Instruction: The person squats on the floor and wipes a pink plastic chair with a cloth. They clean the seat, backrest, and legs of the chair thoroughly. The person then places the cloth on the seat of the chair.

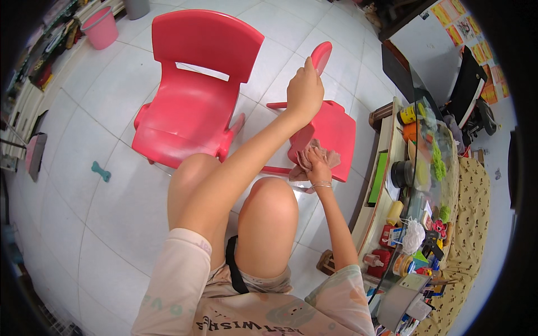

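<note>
Two red plastic chairs are before me. One chair point(187, 113) stands upright on the floor at the left, its seat facing my knees. The other red chair point(342, 134) is tipped over to the right of it, with its legs sticking out sideways. My left hand point(306, 94) is closed around a raised part of the tipped chair, whose rounded end shows beyond the fingers. My right hand point(318, 166), with bangles at the wrist, presses a crumpled brownish-pink cloth point(330, 157) against a flat panel of that chair. The cloth covers part of the panel.
At right, a glass-topped table point(380, 185) is crowded with jars, yarn and bottles. A teal bone-shaped toy point(101, 171) lies on the tiled floor at left. A pink bucket point(101, 28) stands back left; a dustpan point(34, 155) is by the left wall.
</note>
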The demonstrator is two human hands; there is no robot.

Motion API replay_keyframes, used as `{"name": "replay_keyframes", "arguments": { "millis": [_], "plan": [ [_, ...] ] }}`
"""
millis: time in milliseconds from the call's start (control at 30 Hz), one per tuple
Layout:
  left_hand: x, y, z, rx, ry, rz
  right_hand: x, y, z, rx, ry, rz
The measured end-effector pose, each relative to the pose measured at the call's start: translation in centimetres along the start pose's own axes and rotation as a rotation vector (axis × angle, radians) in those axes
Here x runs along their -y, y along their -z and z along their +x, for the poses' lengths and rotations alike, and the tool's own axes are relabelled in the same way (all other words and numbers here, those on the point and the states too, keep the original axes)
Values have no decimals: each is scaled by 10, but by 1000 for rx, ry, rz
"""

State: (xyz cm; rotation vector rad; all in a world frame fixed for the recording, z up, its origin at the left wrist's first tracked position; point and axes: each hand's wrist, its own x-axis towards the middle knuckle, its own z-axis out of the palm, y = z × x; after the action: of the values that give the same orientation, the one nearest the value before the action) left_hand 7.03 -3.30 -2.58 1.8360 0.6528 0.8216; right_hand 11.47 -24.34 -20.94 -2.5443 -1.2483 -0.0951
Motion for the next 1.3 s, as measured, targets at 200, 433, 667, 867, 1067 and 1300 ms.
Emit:
{"name": "replay_keyframes", "arguments": {
  "millis": [200, 433, 667, 867, 1067, 1300],
  "plan": [
    [-2, -2, -1, -8, 17, -51, -38, 38, -8, 150, -254, -15],
    [9, -9, 2, -87, -57, -24, 0, 75, -15, -169, -198, 751],
    [11, -13, 5, -33, -38, -146, 66, 28, 20, -142, -113, 648],
    [18, -11, 7, 40, -18, -249, 83, 52, 27, -242, -97, 510],
    [18, 7, 9, 253, 182, -468, 129, 113, 49, -303, -100, 555],
    [10, 16, 12, 420, 228, -588, 104, 63, 30, -382, -160, 617]
  ]
}}
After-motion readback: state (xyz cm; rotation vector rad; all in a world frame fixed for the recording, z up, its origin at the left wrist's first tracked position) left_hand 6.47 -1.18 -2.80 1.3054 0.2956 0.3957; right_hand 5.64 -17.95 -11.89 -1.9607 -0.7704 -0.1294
